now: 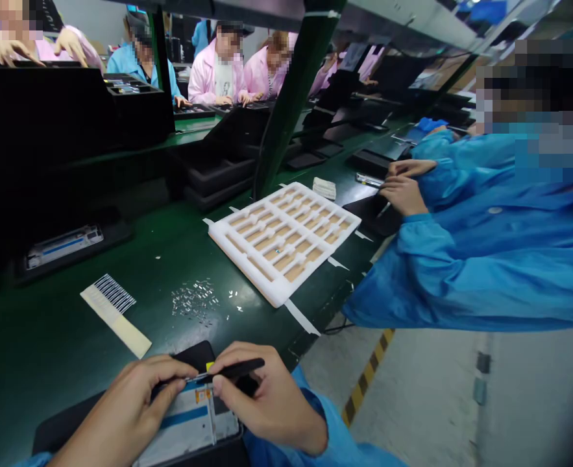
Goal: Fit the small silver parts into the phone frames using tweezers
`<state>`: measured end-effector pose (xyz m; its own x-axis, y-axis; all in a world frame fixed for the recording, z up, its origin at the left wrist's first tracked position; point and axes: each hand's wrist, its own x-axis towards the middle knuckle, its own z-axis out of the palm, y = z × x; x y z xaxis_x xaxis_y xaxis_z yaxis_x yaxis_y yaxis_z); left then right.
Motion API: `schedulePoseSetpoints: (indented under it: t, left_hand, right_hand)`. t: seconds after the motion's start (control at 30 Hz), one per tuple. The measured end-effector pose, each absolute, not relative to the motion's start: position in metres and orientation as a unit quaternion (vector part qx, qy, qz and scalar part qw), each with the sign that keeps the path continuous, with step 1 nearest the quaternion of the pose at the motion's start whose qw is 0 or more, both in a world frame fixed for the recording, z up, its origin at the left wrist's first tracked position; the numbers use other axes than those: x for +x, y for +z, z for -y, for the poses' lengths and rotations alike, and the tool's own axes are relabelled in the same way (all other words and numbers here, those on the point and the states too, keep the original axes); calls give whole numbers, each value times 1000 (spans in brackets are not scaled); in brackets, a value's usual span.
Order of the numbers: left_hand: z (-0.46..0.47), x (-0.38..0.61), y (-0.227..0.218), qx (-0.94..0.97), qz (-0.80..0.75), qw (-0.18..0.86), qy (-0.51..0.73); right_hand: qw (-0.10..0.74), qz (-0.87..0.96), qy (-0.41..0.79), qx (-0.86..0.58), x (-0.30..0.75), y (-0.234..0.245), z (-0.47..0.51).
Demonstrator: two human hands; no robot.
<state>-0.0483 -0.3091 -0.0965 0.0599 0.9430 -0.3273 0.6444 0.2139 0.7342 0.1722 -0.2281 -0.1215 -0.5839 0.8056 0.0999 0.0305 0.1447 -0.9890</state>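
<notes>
The right hand (pixel 267 402) pinches black tweezers (pixel 237 370) over a phone frame (pixel 186 421) clasped by the left hand (pixel 130 405); tiny metal parts (pixel 193 299) remain loose on the green workbench (pixel 47 337).

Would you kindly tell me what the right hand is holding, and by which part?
The right hand holds black tweezers by their dark handle, between thumb and fingers.
</notes>
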Motion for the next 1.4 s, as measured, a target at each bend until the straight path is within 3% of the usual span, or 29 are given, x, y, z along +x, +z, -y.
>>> schedulePoseSetpoints:
  t: [0.27,0.87,1.13,1.4]
  left_hand:
    - [306,-44,-96,571,-684,433,137]
    - [312,-33,-116,571,-711,345,221]
    - [315,-38,-121,601,-694,337,211]
    - [310,-41,-104,697,-639,248,213]
  right_hand:
    - [346,677,572,-308,172,-122,229]
    - [439,714,476,-265,173,-126,235]
    - [428,733,473,-235,176,-129,236]
    - [399,792,420,-193,180,-132,238]
